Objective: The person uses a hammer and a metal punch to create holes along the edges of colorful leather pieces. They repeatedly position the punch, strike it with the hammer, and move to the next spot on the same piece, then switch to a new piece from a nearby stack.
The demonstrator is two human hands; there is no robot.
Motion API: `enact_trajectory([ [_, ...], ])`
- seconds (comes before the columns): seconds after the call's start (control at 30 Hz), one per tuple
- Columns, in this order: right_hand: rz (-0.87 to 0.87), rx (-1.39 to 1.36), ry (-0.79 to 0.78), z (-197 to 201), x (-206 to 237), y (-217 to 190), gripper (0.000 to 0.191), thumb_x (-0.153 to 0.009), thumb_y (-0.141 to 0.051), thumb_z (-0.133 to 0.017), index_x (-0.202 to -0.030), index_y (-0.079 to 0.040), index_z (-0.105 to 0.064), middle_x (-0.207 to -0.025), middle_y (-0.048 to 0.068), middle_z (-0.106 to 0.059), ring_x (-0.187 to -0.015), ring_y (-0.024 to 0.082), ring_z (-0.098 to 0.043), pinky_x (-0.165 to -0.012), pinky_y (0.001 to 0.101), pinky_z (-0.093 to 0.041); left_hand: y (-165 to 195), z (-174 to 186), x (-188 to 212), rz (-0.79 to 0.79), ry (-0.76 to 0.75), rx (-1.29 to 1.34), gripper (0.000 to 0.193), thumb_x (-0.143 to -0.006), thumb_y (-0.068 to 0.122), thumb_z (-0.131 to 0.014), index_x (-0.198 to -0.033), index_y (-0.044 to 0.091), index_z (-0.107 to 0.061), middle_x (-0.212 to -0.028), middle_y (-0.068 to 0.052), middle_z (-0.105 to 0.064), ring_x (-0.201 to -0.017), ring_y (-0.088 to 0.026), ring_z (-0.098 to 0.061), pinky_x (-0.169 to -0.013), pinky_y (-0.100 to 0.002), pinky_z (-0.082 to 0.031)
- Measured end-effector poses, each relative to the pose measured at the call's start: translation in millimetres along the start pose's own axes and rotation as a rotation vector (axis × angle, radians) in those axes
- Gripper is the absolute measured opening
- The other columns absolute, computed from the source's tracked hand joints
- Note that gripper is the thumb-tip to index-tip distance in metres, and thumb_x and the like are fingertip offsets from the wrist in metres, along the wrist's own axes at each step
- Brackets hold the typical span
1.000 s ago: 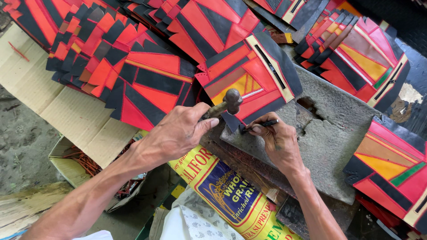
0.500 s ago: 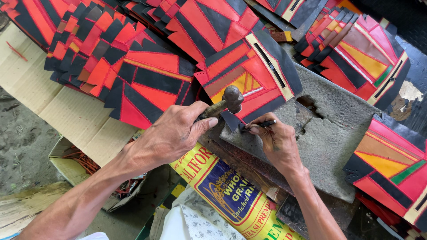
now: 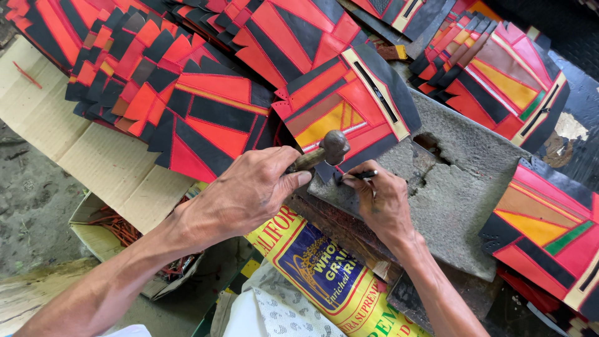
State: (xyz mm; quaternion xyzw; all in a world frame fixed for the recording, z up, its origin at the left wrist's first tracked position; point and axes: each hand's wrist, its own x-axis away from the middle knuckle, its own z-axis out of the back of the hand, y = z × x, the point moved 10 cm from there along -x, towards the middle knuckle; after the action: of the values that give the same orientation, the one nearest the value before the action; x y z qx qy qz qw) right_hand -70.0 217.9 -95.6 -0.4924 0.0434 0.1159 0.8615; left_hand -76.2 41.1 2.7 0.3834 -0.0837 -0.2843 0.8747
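Stone slab (image 3: 462, 206): under our right fingers, carrying the red-and-black leather panel (image 3: 349, 106).
Left hand (image 3: 249, 190): fingers wrapped round the hammer (image 3: 324, 151).
Right hand (image 3: 380, 200): fingers pinching a punch (image 3: 360, 175) on the panel's corner.
Change: hammer head barely shifted, hovering just above the punch.
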Motion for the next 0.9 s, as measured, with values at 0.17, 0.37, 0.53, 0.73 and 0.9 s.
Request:
enact_trajectory([
  [0.17, 0.067, -0.026, -0.013, -4.3, 0.9, -0.8, 0.014, -0.092, 0.008, -0.063, -0.102, -0.002, -0.064, -0.091, 0.014, -0.074, -0.085, 0.021, -0.078, -0.072, 0.0318, -0.060, 39.7, 14.7, -10.3, -0.122, 0.052, 0.063, 0.031, -0.101, 0.019, -0.065, -0.123, -0.003, -0.057, -0.083, -0.021, -0.063, -0.072, -0.039, -0.066, -0.059, -0.046, -0.047],
  [0.37, 0.195, 0.058, 0.050, -7.1, 7.2, 3.4, 0.014, -0.093, 0.004, -0.065, -0.105, -0.003, -0.062, -0.096, 0.019, -0.069, -0.089, 0.036, -0.072, -0.076, 0.0400, -0.057, 107.1, 47.7, -6.0, -0.428, 0.274, 0.193, 0.019, -0.107, 0.013, -0.062, -0.115, -0.002, -0.054, -0.093, -0.020, -0.065, -0.078, -0.034, -0.070, -0.066, -0.043, -0.055],
  [0.53, 0.218, 0.132, 0.024, -9.2, 8.0, 1.5, 0.022, -0.089, 0.004, -0.062, -0.108, -0.007, -0.067, -0.095, 0.020, -0.069, -0.088, 0.042, -0.070, -0.074, 0.0444, -0.055, 58.8, -18.5, -26.4, 0.015, -0.232, -0.200, 0.026, -0.107, 0.023, -0.055, -0.101, -0.001, -0.051, -0.068, -0.021, -0.064, -0.061, -0.042, -0.067, -0.051, -0.053, -0.048],
  [0.73, 0.059, 0.032, 0.085, 2.1, 2.8, 7.3, 0.018, -0.092, -0.002, -0.069, -0.110, -0.003, -0.067, -0.089, 0.017, -0.076, -0.084, 0.028, -0.078, -0.070, 0.0362, -0.058, 31.0, -10.7, -14.7, 0.007, -0.125, -0.152, 0.029, -0.101, 0.025, -0.060, -0.095, -0.002, -0.052, -0.064, -0.023, -0.062, -0.064, -0.044, -0.067, -0.054, -0.054, -0.048],
  [0.9, -0.049, -0.010, 0.080, -0.1, 1.1, 24.4, 0.007, -0.098, -0.003, -0.065, -0.097, -0.001, -0.059, -0.083, 0.011, -0.077, -0.079, 0.015, -0.079, -0.066, 0.0300, -0.059, 23.4, -4.2, -14.3, 0.016, -0.085, -0.122, 0.030, -0.100, 0.026, -0.062, -0.095, -0.002, -0.053, -0.064, -0.024, -0.062, -0.065, -0.044, -0.066, -0.055, -0.054, -0.047],
])
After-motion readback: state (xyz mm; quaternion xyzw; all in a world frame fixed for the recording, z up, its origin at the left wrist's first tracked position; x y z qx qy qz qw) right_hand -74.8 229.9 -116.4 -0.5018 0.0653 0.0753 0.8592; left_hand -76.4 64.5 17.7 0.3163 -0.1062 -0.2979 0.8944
